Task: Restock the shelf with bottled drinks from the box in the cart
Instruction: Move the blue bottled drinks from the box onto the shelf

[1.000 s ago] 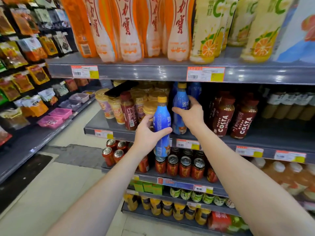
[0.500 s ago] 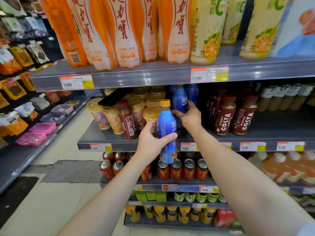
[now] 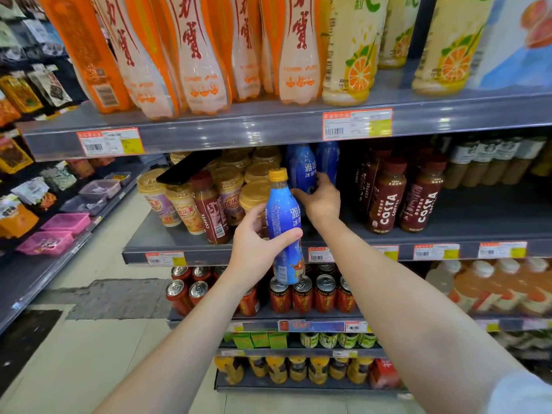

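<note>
Our left hand (image 3: 257, 246) grips the yellow-capped blue plastic bottle (image 3: 283, 231) near upright, just before the grey metal shelf's (image 3: 209, 252) front edge, while our right hand (image 3: 321, 201), deeper in, curls round a matching standing blue bottle (image 3: 304, 171), so we judge the slot lies straight ahead.

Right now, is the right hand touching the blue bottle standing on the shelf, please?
Touching. The head view shows the right hand gripping the blue bottle at its lower body.

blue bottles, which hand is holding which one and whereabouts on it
The left hand grips the yellow-capped blue bottle round its middle, off the shelf. The right hand holds a second blue bottle low on its body, on the shelf.
</note>
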The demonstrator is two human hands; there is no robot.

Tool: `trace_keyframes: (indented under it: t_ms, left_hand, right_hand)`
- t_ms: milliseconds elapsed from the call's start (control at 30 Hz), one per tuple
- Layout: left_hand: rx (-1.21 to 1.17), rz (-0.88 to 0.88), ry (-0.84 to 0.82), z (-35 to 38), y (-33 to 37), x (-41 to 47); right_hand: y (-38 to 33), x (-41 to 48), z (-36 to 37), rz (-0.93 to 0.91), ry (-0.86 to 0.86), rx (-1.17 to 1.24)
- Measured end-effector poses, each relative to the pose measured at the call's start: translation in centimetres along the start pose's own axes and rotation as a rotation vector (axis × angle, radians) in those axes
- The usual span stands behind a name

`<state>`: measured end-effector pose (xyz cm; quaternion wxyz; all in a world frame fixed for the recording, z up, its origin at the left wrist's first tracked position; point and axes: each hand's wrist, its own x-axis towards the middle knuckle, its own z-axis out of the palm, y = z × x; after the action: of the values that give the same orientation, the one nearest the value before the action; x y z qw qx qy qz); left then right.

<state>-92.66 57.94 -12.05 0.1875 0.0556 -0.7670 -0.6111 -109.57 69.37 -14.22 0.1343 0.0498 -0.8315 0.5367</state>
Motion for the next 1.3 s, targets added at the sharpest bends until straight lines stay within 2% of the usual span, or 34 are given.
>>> trace_keyframes:
  t_ms: [333, 767, 867, 1000, 1200, 1300]
  left_hand:
    - [0.02, 0.006, -0.004, 0.3, 0.4, 0.2]
    - [0.058, 0.022, -0.022, 0.2, 0.8, 0.2]
    - [0.047, 0.022, -0.025, 0.7, 1.0, 0.2]
    - [0.024, 0.036, -0.044, 2.4, 1.8, 0.7]
    - [0.034, 0.075, -0.062, 6.5, 2.8, 3.2]
    - [0.026, 0.09, -0.049, 8.4, 2.9, 4.5]
  right_hand:
    - [0.0, 0.2, 0.0, 0.018, -0.017, -0.039]
    - [-1.0, 0.1, -0.1, 0.055, -0.065, 0.041]
    - [-1.4, -0.1, -0.6, 0.118, -0.094, 0.166]
    - [-0.1, -2.0, -2.5, 0.211, -0.021, 0.393]
    - [1.3, -4.9, -8.8, 0.214, -0.401, 0.675]
    - [1.7, -5.2, -10.9, 0.1, -0.468, 0.623]
